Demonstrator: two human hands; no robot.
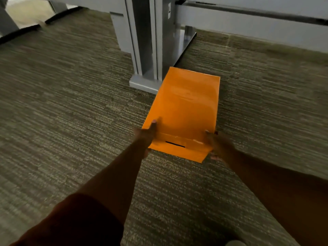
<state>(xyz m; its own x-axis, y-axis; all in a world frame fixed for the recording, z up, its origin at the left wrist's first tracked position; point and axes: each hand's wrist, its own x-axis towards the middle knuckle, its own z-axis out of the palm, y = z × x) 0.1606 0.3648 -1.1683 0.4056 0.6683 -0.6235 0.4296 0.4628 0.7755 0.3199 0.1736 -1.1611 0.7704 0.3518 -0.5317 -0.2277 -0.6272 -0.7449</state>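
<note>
Over the carpet (71,107), our left hand (146,134) and right hand (215,144) pinch the flap end of a glossy orange envelope (186,107).

We see grey-green striped carpet (71,103) over the whole floor. A grey metal desk leg (150,41) stands upright at top centre, its base (145,84) on the carpet. A small white label (169,10) w/ a dark "L" sits high on the leg's right face. Beside the leg, a flat shiny foot plate (184,43) lies on the carpet & runs back to a pale wall panel (248,29). A dark bar (248,12) crosses that panel, approx. horizontal. Top left: another grey leg (7,20), a dark floor strip (62,15) & a brighter floor patch (30,11). Bottom edge, right: a pale rounded thing (235,243), too cut off to ID.
</note>
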